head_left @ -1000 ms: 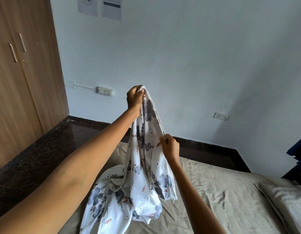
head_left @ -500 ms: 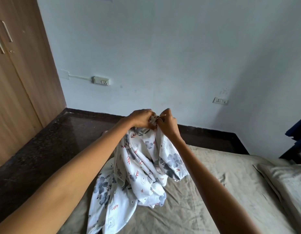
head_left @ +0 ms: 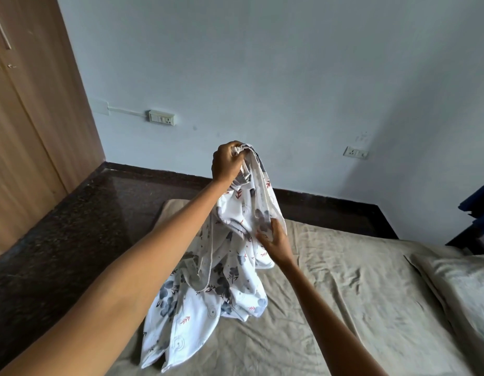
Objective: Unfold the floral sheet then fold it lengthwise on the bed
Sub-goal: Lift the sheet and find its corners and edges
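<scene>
My left hand (head_left: pixel 226 163) had lifted the gripped floral sheet (head_left: pixel 208 280); right hand (head_left: pixel 273 238) slid down, pinching an edge—still unfolding.

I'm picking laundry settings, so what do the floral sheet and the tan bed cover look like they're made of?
Floral sheet: thin woven fabric, likely cotton, matte; it drapes in soft folds from the left hand.
Bed cover: heavier matte cloth, perhaps a cotton blend; it holds sharp creases. Neither can be confirmed by sight.
</scene>
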Demonstrator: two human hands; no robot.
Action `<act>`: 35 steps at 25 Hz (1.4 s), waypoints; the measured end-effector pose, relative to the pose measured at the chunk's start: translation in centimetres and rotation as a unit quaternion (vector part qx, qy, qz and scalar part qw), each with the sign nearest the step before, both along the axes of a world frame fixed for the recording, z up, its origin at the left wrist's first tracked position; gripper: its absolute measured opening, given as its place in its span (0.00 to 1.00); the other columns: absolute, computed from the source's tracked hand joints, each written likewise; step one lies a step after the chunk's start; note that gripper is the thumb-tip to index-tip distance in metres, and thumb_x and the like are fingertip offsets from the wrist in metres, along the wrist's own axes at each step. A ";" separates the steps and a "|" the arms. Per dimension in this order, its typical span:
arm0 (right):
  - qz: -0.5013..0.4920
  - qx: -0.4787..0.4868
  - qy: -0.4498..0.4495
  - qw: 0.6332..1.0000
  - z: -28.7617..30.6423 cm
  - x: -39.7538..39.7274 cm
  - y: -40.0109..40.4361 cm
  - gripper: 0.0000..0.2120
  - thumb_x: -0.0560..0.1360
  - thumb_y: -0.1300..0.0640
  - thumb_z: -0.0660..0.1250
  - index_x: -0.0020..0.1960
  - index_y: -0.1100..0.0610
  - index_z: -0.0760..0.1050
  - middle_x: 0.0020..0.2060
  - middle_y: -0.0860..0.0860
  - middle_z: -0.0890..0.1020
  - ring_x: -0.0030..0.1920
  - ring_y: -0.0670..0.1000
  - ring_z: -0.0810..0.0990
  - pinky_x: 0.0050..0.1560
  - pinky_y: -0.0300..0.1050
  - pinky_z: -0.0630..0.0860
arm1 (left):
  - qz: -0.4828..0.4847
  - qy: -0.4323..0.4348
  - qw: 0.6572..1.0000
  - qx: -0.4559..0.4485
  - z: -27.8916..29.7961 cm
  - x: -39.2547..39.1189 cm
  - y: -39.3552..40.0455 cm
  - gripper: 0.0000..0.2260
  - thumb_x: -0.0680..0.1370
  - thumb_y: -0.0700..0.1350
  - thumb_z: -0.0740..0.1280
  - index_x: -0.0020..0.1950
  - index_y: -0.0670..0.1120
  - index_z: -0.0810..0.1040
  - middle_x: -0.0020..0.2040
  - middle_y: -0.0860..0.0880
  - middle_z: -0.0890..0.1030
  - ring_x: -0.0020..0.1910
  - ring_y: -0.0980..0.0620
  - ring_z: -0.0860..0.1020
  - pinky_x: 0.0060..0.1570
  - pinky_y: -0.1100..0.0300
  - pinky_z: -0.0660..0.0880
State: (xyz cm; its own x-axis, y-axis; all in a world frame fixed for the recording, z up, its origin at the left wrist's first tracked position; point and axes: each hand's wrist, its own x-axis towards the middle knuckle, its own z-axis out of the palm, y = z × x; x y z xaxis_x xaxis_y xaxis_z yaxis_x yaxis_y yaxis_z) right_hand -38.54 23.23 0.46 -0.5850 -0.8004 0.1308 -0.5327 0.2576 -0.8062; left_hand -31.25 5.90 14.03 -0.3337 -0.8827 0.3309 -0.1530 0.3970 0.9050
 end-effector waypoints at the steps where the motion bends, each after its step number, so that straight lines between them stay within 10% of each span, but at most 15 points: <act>1: -0.002 0.049 0.033 0.998 -0.6 -0.3 0.4 0.19 0.73 0.53 0.67 0.59 0.63 0.70 0.52 0.54 0.80 0.50 0.52 0.78 0.45 0.40 0.70 | 0.003 0.014 1.000 0.006 0.1 0.1 -0.2 0.10 0.73 0.43 0.70 0.52 0.40 0.82 0.52 0.41 0.83 0.55 0.42 0.80 0.50 0.58 0.73; 8: -0.003 0.134 0.090 0.987 0.5 -4.2 2.0 0.39 0.72 0.30 0.46 0.65 0.60 0.70 0.62 0.60 0.76 0.62 0.59 0.75 0.60 0.50 0.70 | 0.073 -0.077 0.994 -0.012 -2.0 3.5 -2.9 0.11 0.75 0.47 0.69 0.54 0.43 0.81 0.55 0.41 0.83 0.56 0.40 0.79 0.49 0.55 0.74; 12: -0.103 0.223 0.138 0.960 4.8 -7.4 2.1 0.23 0.81 0.44 0.48 0.68 0.55 0.68 0.64 0.62 0.75 0.64 0.63 0.73 0.61 0.51 0.69 | 0.052 -0.231 0.963 -0.126 -4.3 5.9 -4.3 0.09 0.75 0.46 0.68 0.55 0.49 0.81 0.51 0.41 0.84 0.52 0.40 0.81 0.47 0.51 0.77; 19: -0.019 0.220 0.378 0.899 10.6 -10.5 3.0 0.26 0.74 0.50 0.66 0.67 0.57 0.62 0.52 0.60 0.82 0.50 0.64 0.81 0.44 0.50 0.74 | 0.079 -0.272 0.942 -0.180 -3.3 6.7 -5.2 0.10 0.76 0.43 0.67 0.57 0.49 0.80 0.52 0.40 0.83 0.52 0.38 0.80 0.46 0.50 0.76; 25: -0.123 0.299 0.506 0.799 16.8 -14.0 -0.1 0.15 0.74 0.51 0.63 0.58 0.54 0.78 0.57 0.55 0.77 0.61 0.57 0.73 0.59 0.49 0.67 | -0.061 -0.249 0.945 -0.204 -0.2 5.3 -5.9 0.16 0.75 0.53 0.69 0.58 0.46 0.79 0.53 0.43 0.84 0.53 0.42 0.81 0.47 0.53 0.76; 29: -0.227 0.241 0.419 0.846 24.0 -15.7 -1.5 0.16 0.73 0.55 0.62 0.60 0.58 0.75 0.59 0.59 0.77 0.62 0.60 0.74 0.60 0.51 0.68 | -0.173 -0.323 0.908 -0.204 4.6 4.6 -6.0 0.27 0.67 0.61 0.71 0.58 0.45 0.74 0.41 0.47 0.78 0.44 0.44 0.78 0.37 0.58 0.67; 35: -0.386 -0.057 0.158 0.907 37.2 -19.3 -0.1 0.15 0.73 0.60 0.60 0.58 0.63 0.72 0.57 0.63 0.78 0.59 0.64 0.77 0.57 0.56 0.73 | -0.175 -0.444 0.845 -0.243 13.2 3.0 -6.3 0.48 0.66 0.59 0.75 0.77 0.49 0.51 0.72 0.43 0.61 0.70 0.42 0.67 0.67 0.50 0.68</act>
State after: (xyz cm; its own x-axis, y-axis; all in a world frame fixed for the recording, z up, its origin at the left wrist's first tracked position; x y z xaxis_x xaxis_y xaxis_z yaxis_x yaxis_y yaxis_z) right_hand -57.88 23.13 37.62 -0.8841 -0.1392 0.4461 -0.4385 0.5772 -0.6889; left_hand -28.23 -0.40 27.27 -0.8531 -0.5105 0.1082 -0.4817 0.8501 0.2129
